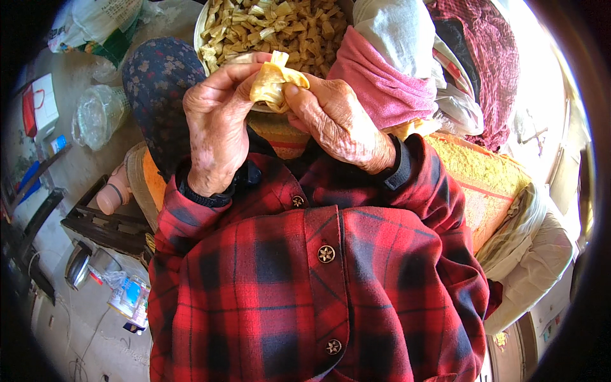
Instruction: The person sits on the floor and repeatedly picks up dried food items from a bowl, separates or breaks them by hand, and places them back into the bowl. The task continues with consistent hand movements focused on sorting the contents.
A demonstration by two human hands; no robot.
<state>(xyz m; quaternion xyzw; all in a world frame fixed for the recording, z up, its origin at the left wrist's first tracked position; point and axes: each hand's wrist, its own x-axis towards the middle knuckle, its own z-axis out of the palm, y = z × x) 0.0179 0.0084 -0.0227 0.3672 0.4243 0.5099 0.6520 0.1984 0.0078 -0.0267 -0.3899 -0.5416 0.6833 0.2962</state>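
A pale yellow folded piece, like a dried husk or leaf [274, 83], is pinched between both hands above my lap. My left hand [219, 119] holds its left side with thumb and fingers, and a short stub sticks up from its top. My right hand [334, 117] grips its right side, thumb pressed on the front. Just beyond the hands lies a round, light-rimmed container [197, 36] full of many similar knotted or folded dry yellowish pieces [286, 24]. The fingertips behind the held piece are partly hidden.
A pink cloth [372, 81] and a whitish cloth [396, 31] lie right of the container, beside a dark red patterned cloth [496, 62]. A yellow-orange towel [491, 186] covers the seat. On the left are a clear plastic bag [98, 117], a pink bottle [113, 193] and a dark wooden frame [107, 222].
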